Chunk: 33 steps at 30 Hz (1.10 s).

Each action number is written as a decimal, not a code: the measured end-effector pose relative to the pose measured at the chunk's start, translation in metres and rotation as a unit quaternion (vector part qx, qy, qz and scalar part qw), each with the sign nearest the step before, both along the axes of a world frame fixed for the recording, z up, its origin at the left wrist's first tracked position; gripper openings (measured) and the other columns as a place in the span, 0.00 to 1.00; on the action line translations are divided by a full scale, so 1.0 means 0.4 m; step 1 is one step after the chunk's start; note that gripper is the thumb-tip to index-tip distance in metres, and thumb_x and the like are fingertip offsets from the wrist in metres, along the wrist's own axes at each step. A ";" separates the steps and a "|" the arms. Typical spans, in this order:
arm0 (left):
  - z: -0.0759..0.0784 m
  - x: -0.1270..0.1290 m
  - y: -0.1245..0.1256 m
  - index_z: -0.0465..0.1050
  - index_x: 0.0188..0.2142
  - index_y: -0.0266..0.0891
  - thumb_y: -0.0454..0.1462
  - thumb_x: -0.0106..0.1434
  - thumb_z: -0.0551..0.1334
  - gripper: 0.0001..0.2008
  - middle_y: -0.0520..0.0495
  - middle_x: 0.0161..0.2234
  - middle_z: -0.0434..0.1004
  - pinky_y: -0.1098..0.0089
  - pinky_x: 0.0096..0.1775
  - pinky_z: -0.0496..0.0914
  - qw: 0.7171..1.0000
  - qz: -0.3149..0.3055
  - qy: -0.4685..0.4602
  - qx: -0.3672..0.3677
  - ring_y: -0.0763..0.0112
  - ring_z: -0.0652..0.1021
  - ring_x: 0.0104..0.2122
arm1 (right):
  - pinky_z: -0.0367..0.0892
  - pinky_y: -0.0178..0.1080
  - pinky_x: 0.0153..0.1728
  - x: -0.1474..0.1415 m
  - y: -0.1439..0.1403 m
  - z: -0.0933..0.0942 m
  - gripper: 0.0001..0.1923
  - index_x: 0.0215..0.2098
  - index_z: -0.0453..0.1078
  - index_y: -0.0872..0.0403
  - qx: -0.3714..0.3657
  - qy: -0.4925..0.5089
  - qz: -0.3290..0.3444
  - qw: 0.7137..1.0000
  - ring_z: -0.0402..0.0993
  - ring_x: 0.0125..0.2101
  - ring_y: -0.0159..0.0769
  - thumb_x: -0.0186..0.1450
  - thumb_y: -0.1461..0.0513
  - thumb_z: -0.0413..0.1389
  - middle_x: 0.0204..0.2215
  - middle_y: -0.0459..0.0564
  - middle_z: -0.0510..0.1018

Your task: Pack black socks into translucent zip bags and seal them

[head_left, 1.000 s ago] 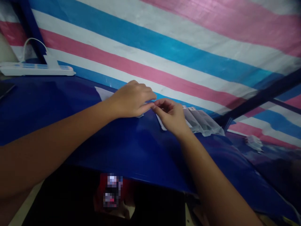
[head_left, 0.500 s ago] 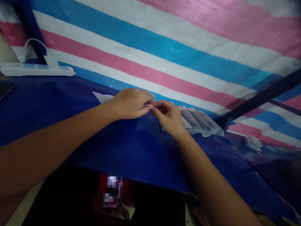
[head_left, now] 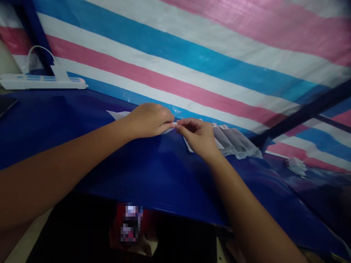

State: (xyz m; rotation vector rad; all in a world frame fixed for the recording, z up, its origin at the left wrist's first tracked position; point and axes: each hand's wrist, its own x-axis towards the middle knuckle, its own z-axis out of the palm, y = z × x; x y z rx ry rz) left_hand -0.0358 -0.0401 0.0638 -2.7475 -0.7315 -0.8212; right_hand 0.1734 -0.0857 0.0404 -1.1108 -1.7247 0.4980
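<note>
Over the far part of the blue table, my left hand [head_left: 153,119] and my right hand [head_left: 199,138] meet fingertip to fingertip, both closed in a pinch. Between them is a small thin white piece [head_left: 168,130], like paper or film; its kind is too blurred to tell. Most of it is hidden by my fingers. A pointed white sheet [head_left: 118,115] sticks out behind my left wrist. Just right of my right hand lies a row of translucent plastic sleeves [head_left: 236,141], overlapping, with whitish contents. A pale edge shows under my right palm.
The blue table [head_left: 131,175] runs up to a striped tarpaulin wall [head_left: 175,80]. A white power strip [head_left: 44,82] with a plugged-in cable stands at the back left. A dark flat object [head_left: 7,105] lies at the left edge. A small clear-wrapped bundle [head_left: 296,167] is at the far right.
My left hand has shifted slightly left and its fingers have closed tighter. The white piece now hangs lower below its fingertips. My right hand has barely moved.
</note>
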 end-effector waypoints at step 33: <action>0.007 -0.003 -0.009 0.81 0.36 0.43 0.42 0.66 0.56 0.14 0.48 0.34 0.83 0.66 0.32 0.64 1.000 -0.018 -0.003 -0.010 0.64 0.79 0.34 | 0.71 0.42 0.33 0.022 -0.008 0.024 0.07 0.34 0.79 0.48 -0.039 -0.080 -0.001 0.996 0.76 0.29 0.37 0.63 0.55 0.63 0.30 0.47 0.82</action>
